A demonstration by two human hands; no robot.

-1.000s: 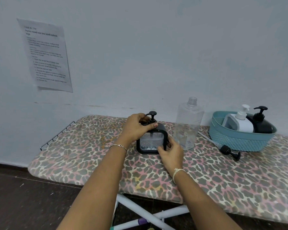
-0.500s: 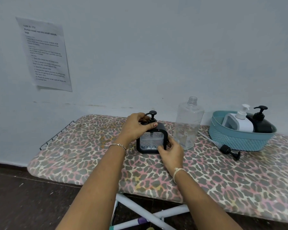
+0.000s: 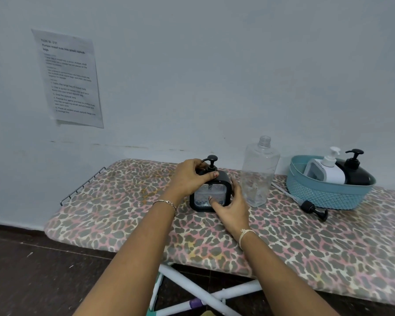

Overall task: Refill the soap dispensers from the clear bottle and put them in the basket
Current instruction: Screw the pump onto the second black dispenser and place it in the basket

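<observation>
Closest to me, my right hand (image 3: 232, 212) is cupped round the right side of the square dispenser (image 3: 211, 195), thumb laid across its clear front window, steadying it on the leopard-print board (image 3: 123, 201). Just past it, my left hand (image 3: 189, 177) sits on top, fingers curled and pinching the collar at the foot of the pump, whose black head (image 3: 212, 158) pokes up above my knuckles. So both hands are on this one, and it stands upright near the middle of the board.

It has a black frame with rounded corners and a see-through panel. There's something pale and bubbly behind that panel, so I'd say it has soap in it, though how full I can't tell.

Just beside it on the right stands the clear bottle (image 3: 259, 174), cap off, neck open, looking nearly empty. A loose pump (image 3: 312, 207) with its long tube lies on the board between bottle and basket.

Further right, the blue basket (image 3: 324, 195) already holds two: a white dispenser (image 3: 328, 169) and a black dispenser (image 3: 356, 172), leaning side by side. My read is two done and this third one at the closing-up stage. What's left is to tighten the pump, then carry it over to the basket.

On the far wall hangs a sheet of paper (image 3: 69, 78), too blurred to read properly.
</observation>
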